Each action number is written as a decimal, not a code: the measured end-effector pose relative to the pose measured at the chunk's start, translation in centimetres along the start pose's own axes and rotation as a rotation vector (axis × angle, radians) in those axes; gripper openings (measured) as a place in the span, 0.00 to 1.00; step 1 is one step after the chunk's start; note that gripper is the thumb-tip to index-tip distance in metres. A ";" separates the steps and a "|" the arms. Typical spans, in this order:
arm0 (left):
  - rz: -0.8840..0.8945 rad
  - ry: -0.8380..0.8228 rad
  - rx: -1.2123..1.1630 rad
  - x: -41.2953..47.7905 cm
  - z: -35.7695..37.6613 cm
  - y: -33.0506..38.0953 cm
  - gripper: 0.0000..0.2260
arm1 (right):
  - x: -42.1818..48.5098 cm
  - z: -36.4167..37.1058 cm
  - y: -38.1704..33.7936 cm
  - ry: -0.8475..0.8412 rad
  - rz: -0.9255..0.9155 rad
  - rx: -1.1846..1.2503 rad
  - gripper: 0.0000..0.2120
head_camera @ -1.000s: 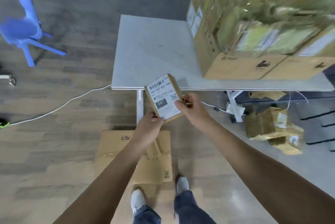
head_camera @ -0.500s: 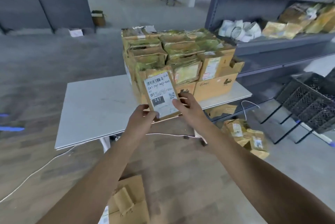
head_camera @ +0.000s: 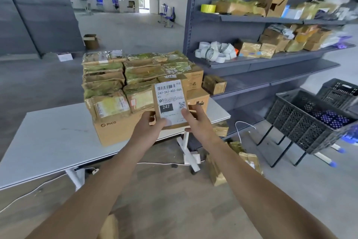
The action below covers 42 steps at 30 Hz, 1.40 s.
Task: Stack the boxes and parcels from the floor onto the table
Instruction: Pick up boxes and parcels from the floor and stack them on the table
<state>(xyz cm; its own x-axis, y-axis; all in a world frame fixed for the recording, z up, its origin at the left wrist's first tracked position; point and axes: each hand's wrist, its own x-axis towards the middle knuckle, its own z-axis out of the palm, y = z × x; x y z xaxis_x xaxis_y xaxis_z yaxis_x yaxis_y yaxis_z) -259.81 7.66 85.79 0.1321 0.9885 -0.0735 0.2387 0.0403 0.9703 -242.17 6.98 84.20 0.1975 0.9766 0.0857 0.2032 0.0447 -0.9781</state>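
My left grip (head_camera: 150, 129) and my right grip (head_camera: 197, 122) both have hold of one small cardboard parcel (head_camera: 170, 110). The fingers of each are curled round its lower corners, and my right thumb lies across the white shipping label (head_camera: 168, 91) marked 247. I hold the parcel upright in the air, label towards me, just in front of the stack of taped parcels (head_camera: 124, 78). I cannot tell whether it touches them. That stack sits on brown cartons, one printed PICO (head_camera: 114, 132), at the right end of the white counter (head_camera: 48, 142). More parcels on the floor (head_camera: 219, 175) lie by the counter's right leg. To the right stand grey shelves (head_camera: 261, 60) bearing tape rolls (head_camera: 215, 51) and packages, with black plastic crates (head_camera: 310, 122) beside them.
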 end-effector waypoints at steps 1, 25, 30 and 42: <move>0.004 -0.005 0.007 0.4 0.7 0.3 0.22 | 0.3 -0.8 0.2 0.005 0.006 0.010 0.08; 0.065 -0.083 -0.188 25.0 12.5 4.2 0.20 | 22.6 -12.4 3.4 0.015 0.145 -0.194 0.18; 0.044 -0.056 -0.150 27.8 13.8 3.9 0.17 | 26.4 -12.7 4.5 -0.014 0.163 -0.089 0.30; 0.018 0.082 0.272 31.3 15.3 6.4 0.12 | 37.1 -16.5 6.4 -0.290 0.169 -0.076 0.42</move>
<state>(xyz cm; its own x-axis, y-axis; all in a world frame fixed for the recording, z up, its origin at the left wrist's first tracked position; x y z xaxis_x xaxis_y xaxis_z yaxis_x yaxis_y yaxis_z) -239.40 36.63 86.13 0.0632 0.9976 -0.0268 0.4875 -0.0075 0.8731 -217.72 40.01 84.29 -0.0442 0.9885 -0.1448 0.2635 -0.1283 -0.9561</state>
